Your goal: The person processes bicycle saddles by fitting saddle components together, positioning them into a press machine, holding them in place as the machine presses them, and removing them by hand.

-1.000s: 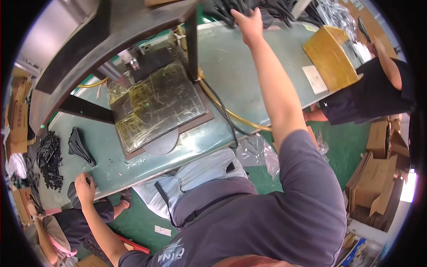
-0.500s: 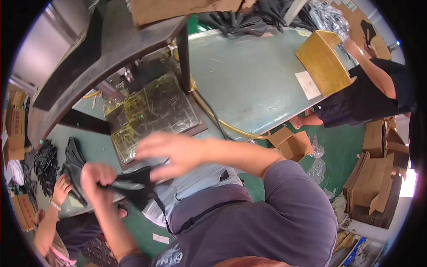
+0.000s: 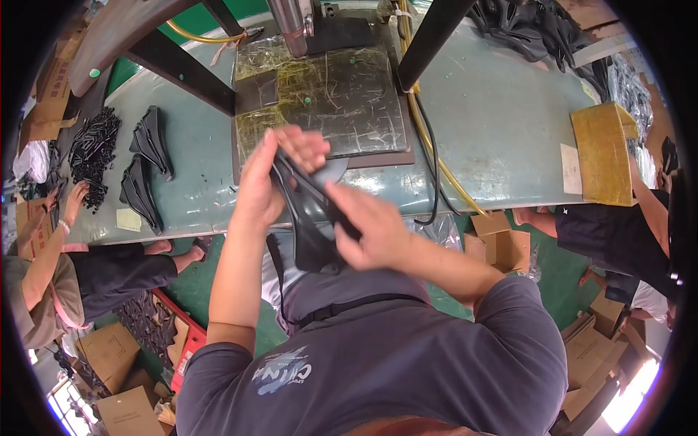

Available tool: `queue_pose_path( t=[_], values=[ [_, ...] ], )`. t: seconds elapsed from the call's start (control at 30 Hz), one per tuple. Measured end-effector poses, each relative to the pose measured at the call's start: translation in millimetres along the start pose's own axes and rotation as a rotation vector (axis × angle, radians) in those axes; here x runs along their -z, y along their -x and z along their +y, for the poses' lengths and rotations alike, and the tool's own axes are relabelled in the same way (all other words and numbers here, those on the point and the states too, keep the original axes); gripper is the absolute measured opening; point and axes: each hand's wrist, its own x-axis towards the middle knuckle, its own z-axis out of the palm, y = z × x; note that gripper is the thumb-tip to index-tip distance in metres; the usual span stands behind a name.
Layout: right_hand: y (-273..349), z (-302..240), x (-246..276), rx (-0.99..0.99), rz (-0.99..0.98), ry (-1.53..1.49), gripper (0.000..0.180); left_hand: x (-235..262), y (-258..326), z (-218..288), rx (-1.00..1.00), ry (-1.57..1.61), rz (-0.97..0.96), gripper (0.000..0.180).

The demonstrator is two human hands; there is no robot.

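— What lies on the green worktable (image 3: pixel 494 138)?

— A scratched, yellow-stained press plate (image 3: pixel 327 94) sits mid-table under a metal column (image 3: pixel 291 25). Left of it lie two stacks of black moulded parts (image 3: pixel 145 163), with a heap of small black pieces (image 3: pixel 93 145) beyond. A yellow hose (image 3: pixel 436 156) and a black cable (image 3: pixel 430 167) run off the front edge.

— And on the right?

— An open cardboard box (image 3: pixel 602 152) stands near the edge, a white slip (image 3: pixel 571 168) just beside it. More cardboard boxes (image 3: pixel 502 243) sit on the floor below.
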Motion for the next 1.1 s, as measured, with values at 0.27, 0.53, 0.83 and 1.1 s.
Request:
queue_pose_path(
  t=[0.27, 0.53, 0.83, 1.1],
  values=[
    [-101.2, 89.5, 4.1, -0.269, 0.223, 0.379, 0.058, -2.2, -57.1, -14.2, -0.615, -1.088, 0.236, 0.041],
    [-134.8, 124.9, -30.5, -0.213, 0.321, 0.361, 0.057, 6.7, -128.2, -20.9, -1.035, -1.424, 0.371, 0.035],
    [-146.1, 139.2, -39.1, -0.070, 0.405, 0.474, 0.061, 11.5, -141.1, -14.2, -1.064, -1.405, 0.312, 0.026],
    [-142.1, 148.2, -43.5, -0.186, 0.335, 0.467, 0.087, 11.6, -134.5, -20.9, -1.028, -1.373, 0.396, 0.048]
  ],
)
